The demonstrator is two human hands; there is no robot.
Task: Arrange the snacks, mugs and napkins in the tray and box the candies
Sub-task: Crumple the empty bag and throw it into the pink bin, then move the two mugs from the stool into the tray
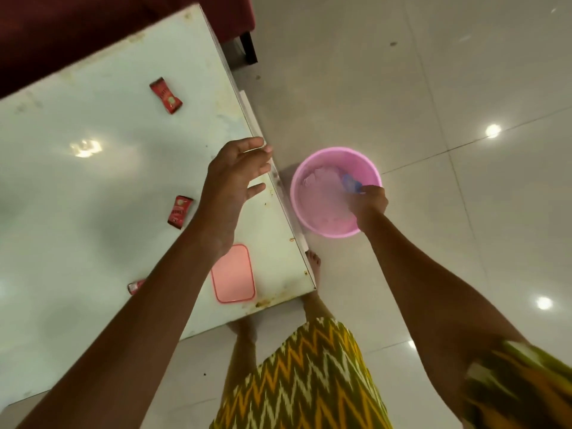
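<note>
Three red candy packets lie on the white table (93, 187): one far (166, 96), one in the middle (179, 212), one near (136, 286) partly hidden by my left forearm. A pink box lid (233, 273) lies flat near the table's right corner. My left hand (235, 184) hovers open over the table's right edge, fingers spread, holding nothing. My right hand (370, 204) reaches into a pink bucket (312, 224) on the floor, fingers closed on a small blue wrapper (351, 183). White crumpled material lies inside the bucket.
A dark red sofa (77, 35) runs behind the table. Glossy tiled floor (433, 88) surrounds the bucket. My bare feet (314, 264) stand by the table corner, below my yellow zigzag garment (309, 376).
</note>
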